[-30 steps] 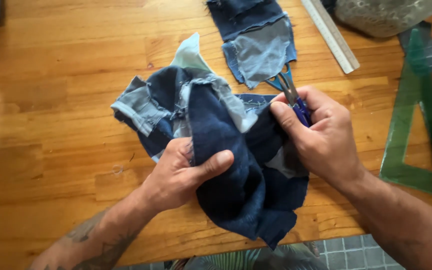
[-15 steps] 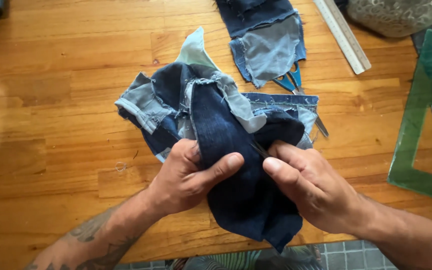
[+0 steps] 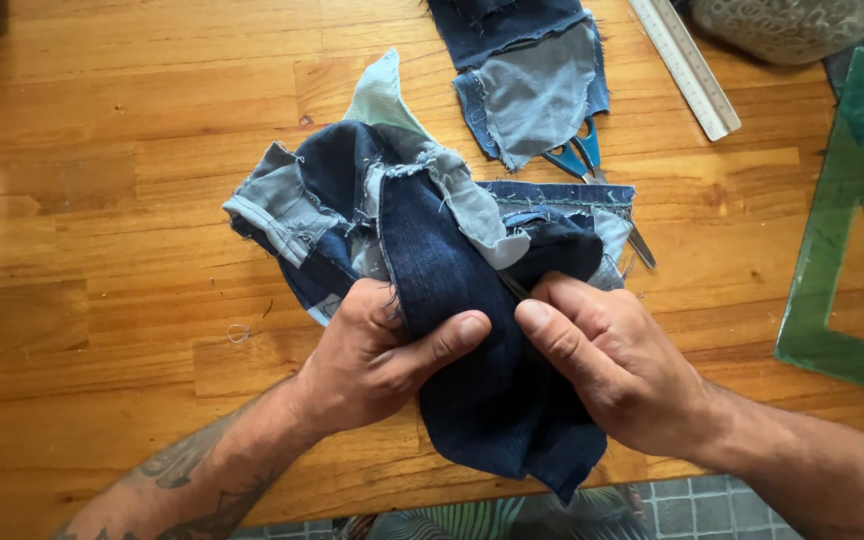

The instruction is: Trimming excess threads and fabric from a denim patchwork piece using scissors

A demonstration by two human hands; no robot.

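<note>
Where the wooden table [image 3: 102, 150] meets its near edge, both hands clamp on a dark denim strip [image 3: 472, 350] that hangs partly over that edge above a tiled floor. The left hand [image 3: 377, 355] closes on the strip from the left, its thumb laid across the cloth toward the right. The right hand [image 3: 607, 365] pinches the same strip from the right, thumb tip close to the left thumb, with a thin dark tool just showing between its fingers; what it is cannot be told. The strip's long axis runs from the table's near edge away toward the far side, leaning slightly left, its upper end lying on a patchwork bundle of denim pieces [image 3: 352, 200] in dark blue, grey-blue and pale green. Just behind the bundle, blue-handled scissors [image 3: 592, 165] lie partly under another denim patch [image 3: 532, 80], blades pointing toward the near right. Farther right, a green plastic triangle [image 3: 852, 240] rests flat, and a pale ruler [image 3: 687, 65] lies slanted. At the far right corner a patterned container [image 3: 792, 25] is cut off; its contents cannot be seen.
</note>
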